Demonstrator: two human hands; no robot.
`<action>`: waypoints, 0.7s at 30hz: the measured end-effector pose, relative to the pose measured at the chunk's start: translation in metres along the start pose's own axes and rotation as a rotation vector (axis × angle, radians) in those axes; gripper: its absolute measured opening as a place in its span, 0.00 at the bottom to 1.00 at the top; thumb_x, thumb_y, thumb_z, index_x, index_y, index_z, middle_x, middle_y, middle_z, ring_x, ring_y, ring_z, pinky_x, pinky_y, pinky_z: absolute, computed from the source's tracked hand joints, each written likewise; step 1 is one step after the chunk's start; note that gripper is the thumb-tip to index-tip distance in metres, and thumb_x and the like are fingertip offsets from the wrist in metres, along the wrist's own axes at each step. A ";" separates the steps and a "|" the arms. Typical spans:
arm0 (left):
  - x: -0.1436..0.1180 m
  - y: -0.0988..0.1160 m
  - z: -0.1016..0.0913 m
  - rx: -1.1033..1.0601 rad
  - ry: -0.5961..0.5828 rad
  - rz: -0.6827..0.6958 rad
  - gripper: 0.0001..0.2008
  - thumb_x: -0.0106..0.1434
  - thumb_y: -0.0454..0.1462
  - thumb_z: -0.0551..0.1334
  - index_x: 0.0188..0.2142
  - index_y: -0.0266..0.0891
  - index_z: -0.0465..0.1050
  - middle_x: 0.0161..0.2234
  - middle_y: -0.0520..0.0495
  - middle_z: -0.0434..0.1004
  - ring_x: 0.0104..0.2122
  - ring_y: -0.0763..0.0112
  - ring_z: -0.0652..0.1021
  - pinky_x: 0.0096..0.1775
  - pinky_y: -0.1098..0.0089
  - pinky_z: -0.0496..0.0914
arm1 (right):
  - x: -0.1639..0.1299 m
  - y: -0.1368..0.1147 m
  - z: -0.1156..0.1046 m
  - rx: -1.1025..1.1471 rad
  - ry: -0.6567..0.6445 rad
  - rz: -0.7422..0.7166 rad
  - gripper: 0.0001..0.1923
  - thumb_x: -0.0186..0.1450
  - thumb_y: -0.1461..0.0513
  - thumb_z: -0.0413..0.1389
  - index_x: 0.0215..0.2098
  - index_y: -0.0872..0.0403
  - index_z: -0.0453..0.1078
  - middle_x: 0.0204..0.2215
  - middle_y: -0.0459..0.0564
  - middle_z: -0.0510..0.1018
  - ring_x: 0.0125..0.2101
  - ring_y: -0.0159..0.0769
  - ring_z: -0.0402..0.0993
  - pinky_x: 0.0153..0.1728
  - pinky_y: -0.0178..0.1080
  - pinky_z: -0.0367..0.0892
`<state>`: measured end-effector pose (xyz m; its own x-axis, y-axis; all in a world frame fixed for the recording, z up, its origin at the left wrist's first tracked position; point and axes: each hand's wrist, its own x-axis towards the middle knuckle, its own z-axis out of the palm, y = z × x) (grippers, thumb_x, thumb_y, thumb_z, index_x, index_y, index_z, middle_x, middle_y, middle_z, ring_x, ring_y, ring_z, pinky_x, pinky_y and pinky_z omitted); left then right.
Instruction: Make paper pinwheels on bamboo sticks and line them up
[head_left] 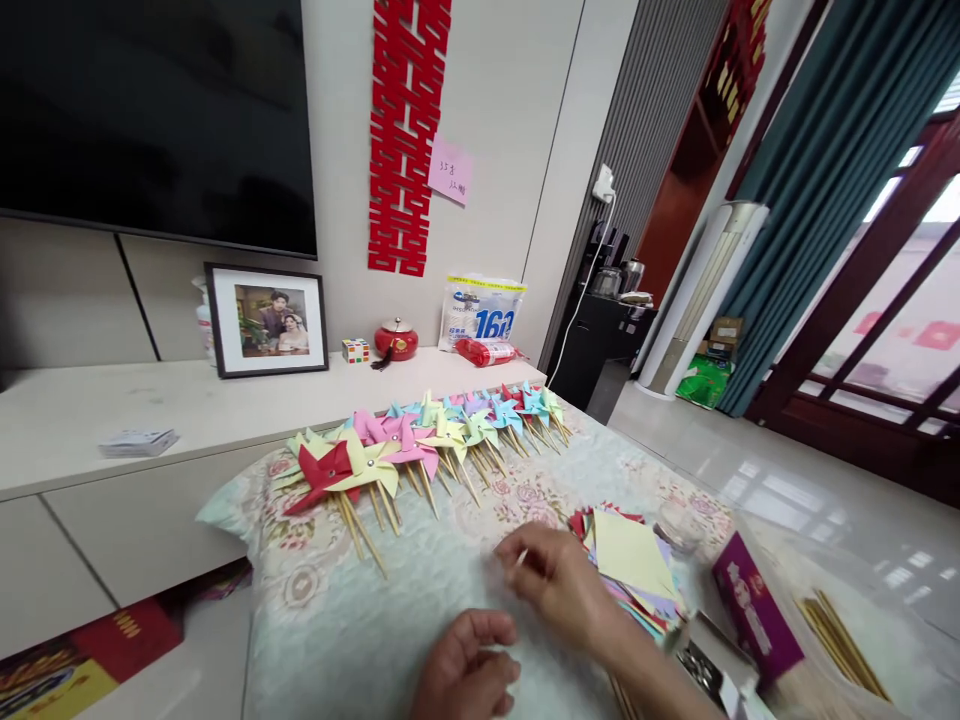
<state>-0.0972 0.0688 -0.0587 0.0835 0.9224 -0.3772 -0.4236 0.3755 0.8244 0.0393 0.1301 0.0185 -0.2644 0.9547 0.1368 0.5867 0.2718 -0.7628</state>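
My right hand (pixel 559 585) rests over the floral cloth (pixel 420 600) and pinches a small thin white piece, too small to name. My left hand (pixel 465 672) sits curled just below it near the bottom edge, with nothing visible in it. To the right of my right hand lies a stack of coloured paper squares (pixel 634 560), a yellow sheet on top. A long row of paper pinwheels on wooden sticks (pixel 420 445) lies across the far part of the cloth, from a red one (pixel 322 472) at the left to blue and green ones at the right.
A purple box (pixel 754 605), loose wooden sticks (pixel 844 640) and a small clear dish (pixel 679 525) lie at the right. Behind stand a white cabinet (pixel 112 420) with a framed photo (pixel 266 320), a puzzle cube (pixel 355 350), a red pot (pixel 395 341), and a TV (pixel 157 110).
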 end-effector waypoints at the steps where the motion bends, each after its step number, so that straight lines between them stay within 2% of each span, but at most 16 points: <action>1: -0.004 0.003 0.001 -0.005 -0.017 0.014 0.11 0.42 0.36 0.71 0.27 0.38 0.75 0.22 0.52 0.74 0.23 0.73 0.69 0.28 0.71 0.63 | -0.018 -0.008 0.011 -0.016 -0.003 -0.038 0.15 0.55 0.74 0.55 0.33 0.52 0.78 0.30 0.44 0.80 0.29 0.32 0.74 0.33 0.33 0.65; 4: -0.017 0.015 0.005 -0.013 -0.092 0.076 0.08 0.48 0.37 0.68 0.27 0.37 0.75 0.26 0.49 0.76 0.27 0.70 0.72 0.32 0.70 0.65 | -0.050 -0.019 0.023 -0.064 0.061 -0.043 0.10 0.59 0.71 0.56 0.34 0.53 0.77 0.31 0.46 0.79 0.31 0.34 0.74 0.32 0.34 0.63; 6: -0.024 0.022 0.008 0.019 -0.052 0.062 0.11 0.46 0.38 0.69 0.30 0.36 0.76 0.26 0.49 0.76 0.28 0.69 0.73 0.32 0.70 0.66 | -0.058 -0.016 0.020 -0.067 0.132 -0.031 0.09 0.60 0.70 0.56 0.35 0.53 0.77 0.32 0.48 0.79 0.32 0.35 0.74 0.33 0.34 0.64; 9: -0.029 0.028 0.010 0.040 0.031 0.055 0.14 0.44 0.38 0.71 0.32 0.36 0.76 0.30 0.47 0.78 0.31 0.67 0.75 0.35 0.68 0.67 | -0.065 -0.001 0.016 -0.056 0.233 -0.040 0.11 0.62 0.69 0.56 0.39 0.52 0.76 0.34 0.48 0.80 0.34 0.37 0.75 0.34 0.35 0.64; 14: -0.033 0.030 0.012 0.091 0.039 0.045 0.16 0.44 0.41 0.71 0.33 0.36 0.76 0.28 0.47 0.77 0.31 0.65 0.76 0.36 0.67 0.68 | -0.077 0.025 0.023 -0.118 0.337 -0.078 0.11 0.65 0.69 0.53 0.41 0.53 0.75 0.33 0.50 0.80 0.35 0.39 0.76 0.37 0.37 0.65; 18: -0.034 0.027 0.012 0.108 0.023 0.054 0.15 0.45 0.39 0.70 0.33 0.36 0.76 0.27 0.49 0.76 0.30 0.66 0.76 0.36 0.67 0.67 | -0.077 0.033 0.026 -0.198 0.323 -0.095 0.13 0.65 0.71 0.51 0.41 0.53 0.74 0.34 0.51 0.80 0.36 0.41 0.77 0.38 0.38 0.66; 21: -0.036 0.029 0.013 0.130 0.015 0.056 0.14 0.45 0.40 0.70 0.32 0.36 0.76 0.26 0.49 0.76 0.30 0.66 0.76 0.35 0.67 0.68 | -0.078 0.033 0.027 -0.260 0.250 -0.063 0.14 0.64 0.71 0.51 0.42 0.53 0.75 0.36 0.52 0.81 0.37 0.42 0.78 0.39 0.38 0.66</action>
<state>-0.1011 0.0476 -0.0157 0.0493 0.9410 -0.3348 -0.3064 0.3333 0.8916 0.0586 0.0618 -0.0340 -0.1298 0.9264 0.3536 0.7585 0.3224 -0.5663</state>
